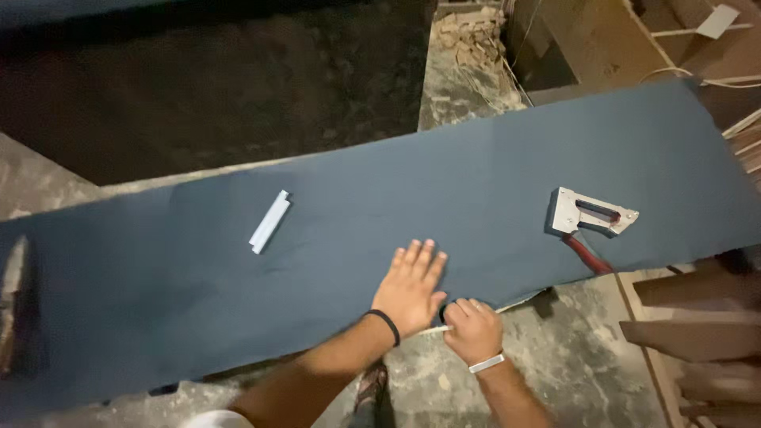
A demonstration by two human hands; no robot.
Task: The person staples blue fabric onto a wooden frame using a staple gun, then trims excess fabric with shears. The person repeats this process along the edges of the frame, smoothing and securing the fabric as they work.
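Note:
A long panel covered in dark blue fabric (396, 182) lies across the view. My left hand (410, 287) rests flat on the fabric near its near edge, fingers spread, a black band on the wrist. Just beside it, my right hand (473, 327) pinches the fabric's near edge, where a pale strip shows under the cloth. A metal staple gun (590, 214) with a red hose (588, 255) sits on the fabric to the right of my hands. A strip of staples (269, 221) lies on the fabric to the left.
A dark tool or block (14, 301) rests at the panel's far left end. Wooden pieces (697, 333) are stacked at the right. Rubble (474, 36) and wooden frames lie beyond the panel, with concrete floor (571, 349) below. My foot (371, 384) shows under the near edge.

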